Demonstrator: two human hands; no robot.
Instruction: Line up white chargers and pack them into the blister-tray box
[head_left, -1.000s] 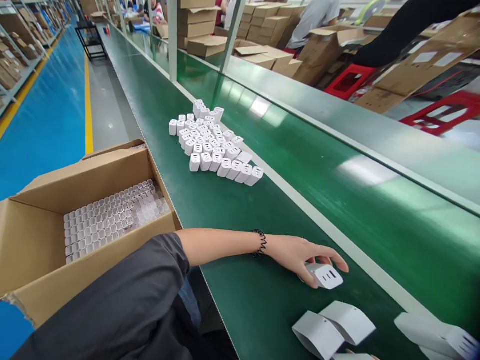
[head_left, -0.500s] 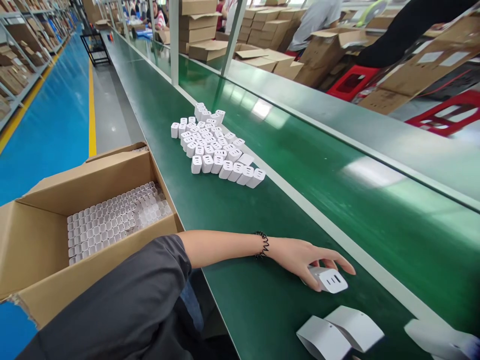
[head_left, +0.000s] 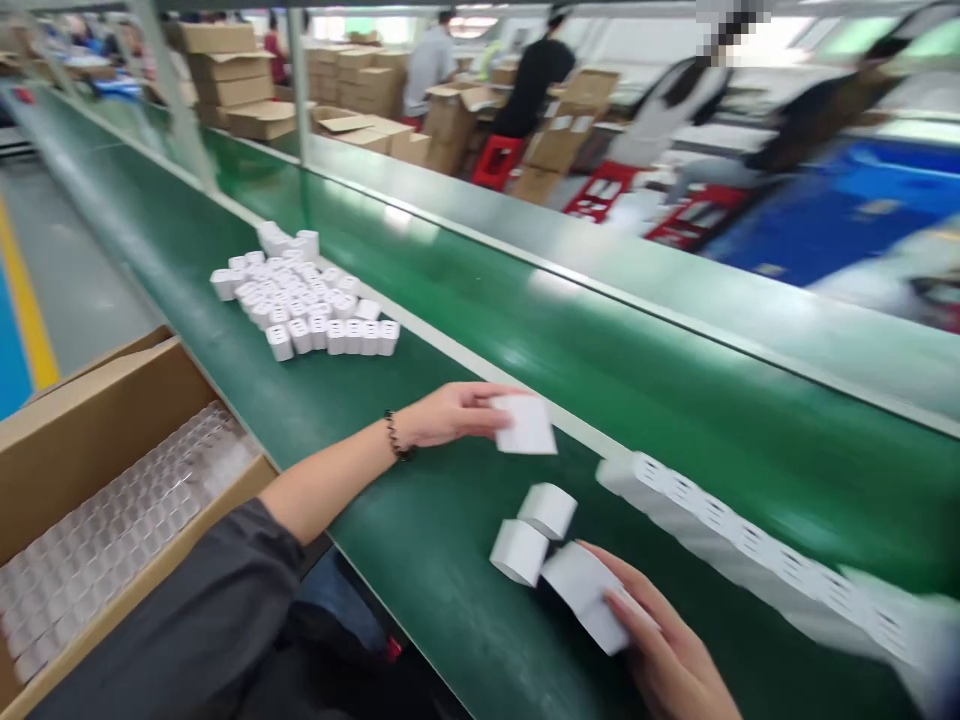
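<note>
My left hand (head_left: 450,412), with a dark coiled band at the wrist, grips a white charger plug (head_left: 529,426) just above the green work surface. Lower down, my right hand (head_left: 671,640) holds a white paper sleeve (head_left: 589,590) between thumb and fingers. Two more white sleeves (head_left: 519,550) lie on the surface between my hands. To the right, a slanting row of white charger plugs (head_left: 712,515) shows slotted end faces, blurred by motion. A cluster of white charger plugs (head_left: 300,290) stands farther along on the left.
At my left, an open cardboard box (head_left: 82,400) holds rows of clear-wrapped pieces (head_left: 127,530). A pale rail (head_left: 450,350) runs along the green bench. Beyond it, people sit on red stools (head_left: 497,160) near stacked cartons (head_left: 229,75). A post (head_left: 296,90) stands at the bench's far side.
The view has swung right, bringing my right hand with a sleeve and the row of charger plugs into sight. My left hand still holds its plug, which now shows a plain side.
</note>
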